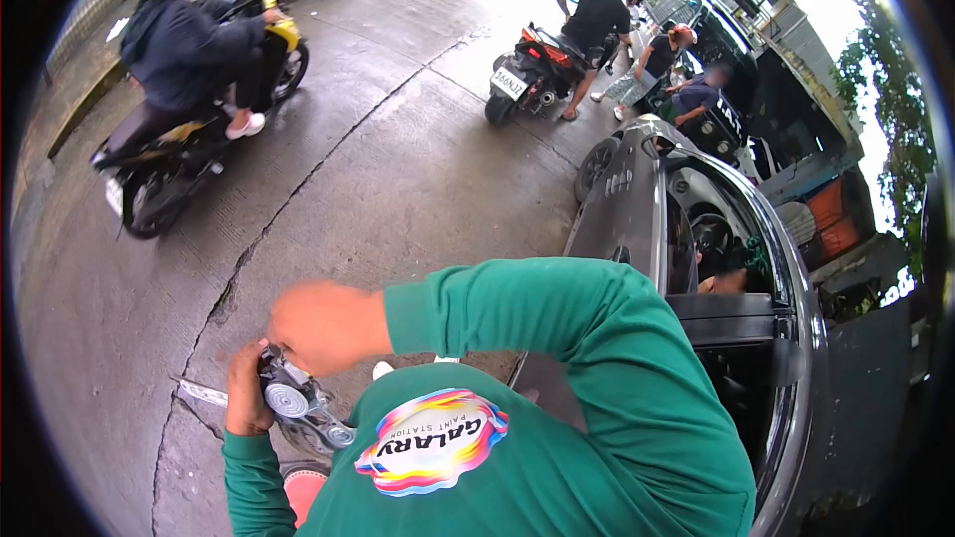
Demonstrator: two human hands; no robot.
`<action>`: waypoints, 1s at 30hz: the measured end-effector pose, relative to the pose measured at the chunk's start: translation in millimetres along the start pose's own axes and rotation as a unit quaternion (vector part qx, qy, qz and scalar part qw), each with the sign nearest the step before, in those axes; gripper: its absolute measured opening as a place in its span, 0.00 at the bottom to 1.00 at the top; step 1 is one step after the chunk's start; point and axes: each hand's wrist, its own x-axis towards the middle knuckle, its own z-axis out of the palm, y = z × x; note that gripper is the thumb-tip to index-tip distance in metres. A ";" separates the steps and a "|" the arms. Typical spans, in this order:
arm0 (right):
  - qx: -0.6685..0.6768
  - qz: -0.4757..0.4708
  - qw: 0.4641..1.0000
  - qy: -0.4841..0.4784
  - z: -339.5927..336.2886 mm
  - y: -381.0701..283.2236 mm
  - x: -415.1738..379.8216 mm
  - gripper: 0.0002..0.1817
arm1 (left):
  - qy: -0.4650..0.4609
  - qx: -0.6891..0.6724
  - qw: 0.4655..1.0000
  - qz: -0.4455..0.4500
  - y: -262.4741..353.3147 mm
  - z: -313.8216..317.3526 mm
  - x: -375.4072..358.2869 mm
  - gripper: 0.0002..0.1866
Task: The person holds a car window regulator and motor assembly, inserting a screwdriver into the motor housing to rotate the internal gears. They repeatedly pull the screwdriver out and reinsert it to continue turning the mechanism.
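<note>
A silver mechanical part with round, ribbed discs is low on the left, in front of my green shirt; its exact kind I cannot make out. My left hand is wrapped around its outer side. Above it, my right hand reaches across and is closed in a fist against the part's top, slightly blurred. What those right fingers grip is hidden. A pale flat strip juts out beyond my left hand. Under the part shows a red round thing.
A grey car stands close on my right, with someone's arm visible inside. A helmeted rider on a motorcycle is on the left. Ahead, a person straddles an orange-and-black motorcycle, with others beside parked vehicles. Cracked concrete lies between.
</note>
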 end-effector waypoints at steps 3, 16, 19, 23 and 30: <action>-0.077 -0.184 0.970 0.136 5.8 6.9 -12.4 0.11 | -0.064 -0.007 0.998 -0.019 15.6 14.0 -11.8 0.15; 0.192 0.207 0.925 -0.252 -19.9 1.4 9.4 0.12 | -0.077 -0.078 0.992 -0.066 12.1 4.0 -2.5 0.20; -0.056 -0.086 0.990 0.097 3.9 -3.3 -13.2 0.11 | -0.021 -0.102 0.990 -0.096 19.1 12.9 -15.2 0.20; -0.085 -0.173 0.977 0.088 3.5 -2.5 -12.3 0.09 | -0.056 -0.079 0.990 -0.103 20.2 6.5 -13.0 0.17; 0.158 0.198 0.948 -0.194 -7.5 2.9 21.7 0.13 | -0.062 -0.060 0.991 -0.106 21.3 4.1 -5.9 0.15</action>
